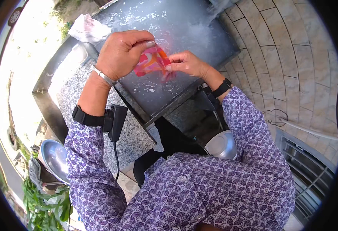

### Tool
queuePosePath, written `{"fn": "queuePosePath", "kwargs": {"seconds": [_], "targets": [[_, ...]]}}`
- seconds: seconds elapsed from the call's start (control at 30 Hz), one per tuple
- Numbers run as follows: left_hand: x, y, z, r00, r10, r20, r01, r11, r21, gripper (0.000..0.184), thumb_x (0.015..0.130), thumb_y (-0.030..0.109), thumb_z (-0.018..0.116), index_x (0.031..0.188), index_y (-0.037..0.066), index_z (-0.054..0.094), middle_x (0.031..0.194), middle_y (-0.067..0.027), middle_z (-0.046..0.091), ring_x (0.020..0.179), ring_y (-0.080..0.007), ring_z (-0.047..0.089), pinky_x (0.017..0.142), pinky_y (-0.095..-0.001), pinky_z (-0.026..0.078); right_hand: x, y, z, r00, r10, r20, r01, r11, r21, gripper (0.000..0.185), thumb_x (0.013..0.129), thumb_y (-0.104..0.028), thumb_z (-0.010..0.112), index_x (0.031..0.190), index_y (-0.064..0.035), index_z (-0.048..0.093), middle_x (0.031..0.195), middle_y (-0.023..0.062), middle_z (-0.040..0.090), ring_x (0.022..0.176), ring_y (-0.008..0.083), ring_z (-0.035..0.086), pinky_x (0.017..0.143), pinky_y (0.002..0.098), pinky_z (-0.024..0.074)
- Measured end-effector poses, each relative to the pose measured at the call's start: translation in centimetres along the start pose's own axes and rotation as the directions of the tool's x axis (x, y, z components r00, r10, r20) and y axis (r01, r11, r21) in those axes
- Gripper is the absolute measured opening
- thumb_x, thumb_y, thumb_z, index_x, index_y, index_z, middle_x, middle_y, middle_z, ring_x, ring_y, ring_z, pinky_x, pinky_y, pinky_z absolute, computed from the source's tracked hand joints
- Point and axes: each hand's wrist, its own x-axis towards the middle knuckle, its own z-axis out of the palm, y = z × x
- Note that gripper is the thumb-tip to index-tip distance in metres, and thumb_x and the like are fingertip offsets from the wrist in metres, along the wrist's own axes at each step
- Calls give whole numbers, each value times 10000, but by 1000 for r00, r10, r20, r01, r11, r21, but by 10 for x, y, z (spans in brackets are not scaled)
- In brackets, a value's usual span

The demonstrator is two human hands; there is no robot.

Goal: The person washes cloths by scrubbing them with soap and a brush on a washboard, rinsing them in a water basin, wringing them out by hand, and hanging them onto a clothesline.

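Observation:
A small piece of pink, red and orange patterned cloth [149, 62] hangs between my hands above a dark, metal-edged tub [165, 115]. The tub's grey surface looks wet and reflective, with a pale haze over its far part. My left hand [121, 54] pinches the upper left of the cloth between thumb and fingers. At its right edge, my right hand [186, 63] grips it between thumb and fingertips. A reddish reflection shows just below the cloth.
A crumpled white cloth [89, 29] lies at the tub's left corner. Speckled granite [76, 88] adjoins the left side. Near my lap stands a round metal pot [221, 145]. A metal basin [57, 158] sits at lower left, tiles [292, 73] at right.

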Motion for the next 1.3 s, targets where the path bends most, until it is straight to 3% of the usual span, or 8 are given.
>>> {"fn": "queuePosePath", "kwargs": {"seconds": [0.33, 0.43, 0.53, 0.63, 0.73, 0.93, 1.13, 1.3], "targets": [[58, 62, -62, 997, 58, 51, -68, 973, 221, 182, 882, 97, 629, 1042, 17, 663, 862, -37, 686, 789, -109, 631, 720, -234, 499, -11, -99, 2, 726, -583, -365, 536, 812, -232, 330, 842, -150, 648, 1131, -8, 577, 915, 25, 670, 889, 120, 615, 823, 268, 494], [74, 88, -54, 982, 77, 173, -167, 781, 602, 251, 782, 271, 603, 693, 44, 662, 693, -156, 635, 699, -334, 637, 606, -410, 486, 7, -143, 23, 631, -694, -346, 631, 719, -291, 273, 854, -162, 627, 1077, -3, 612, 855, 82, 675, 791, 134, 624, 742, 275, 505], [80, 103, -56, 994, 84, 67, -108, 799, 592, 227, 776, 237, 600, 669, 41, 643, 672, -150, 624, 678, -325, 633, 588, -396, 481, 12, -153, 27, 687, -545, -482, 279, 809, -518, 204, 857, -160, 594, 969, 1, 648, 765, 120, 657, 692, 143, 608, 655, 298, 497], [84, 123, -81, 880, 361, 307, -474, 681, 558, 208, 769, 192, 605, 655, 18, 623, 633, -128, 607, 626, -301, 613, 577, -376, 483, 31, -131, 21, 597, -566, -569, 397, 824, -403, 172, 844, -145, 570, 863, -1, 662, 702, 120, 636, 640, 137, 581, 603, 319, 475], [75, 161, -81, 969, -246, -26, 247, 967, 69, 159, 812, 119, 623, 781, -30, 669, 650, -88, 642, 602, -110, 610, 535, -255, 474, 39, -110, 11, 670, -436, -602, 180, 881, -437, 136, 855, -81, 542, 859, -13, 660, 711, -16, 610, 639, 62, 506, 562, 254, 425], [86, 120, -116, 999, -20, 26, 25, 977, -210, 143, 847, 103, 637, 780, -19, 671, 671, -30, 647, 601, -87, 592, 527, -231, 467, 37, -103, 9, 730, -419, -539, 442, 892, -94, 130, 817, -106, 603, 875, -15, 675, 730, 42, 651, 635, 101, 577, 569, 263, 480], [80, 129, -111, 999, -10, -31, 7, 996, -86, 96, 837, 77, 650, 798, -6, 676, 682, -17, 647, 597, -81, 581, 511, -212, 449, 53, -124, 13, 779, -393, -488, 384, 915, -125, 199, 861, -104, 592, 1012, -14, 685, 758, 46, 669, 668, 110, 639, 584, 254, 523], [59, 115, -133, 983, 120, -141, -54, 914, 402, 92, 857, 86, 632, 855, 26, 702, 690, -33, 648, 620, -90, 585, 537, -224, 467, 10, -157, -55, 494, -558, -667, 633, 756, -163, 182, 928, -66, 523, 1063, -4, 627, 872, 59, 682, 722, 111, 641, 660, 223, 519]]}}
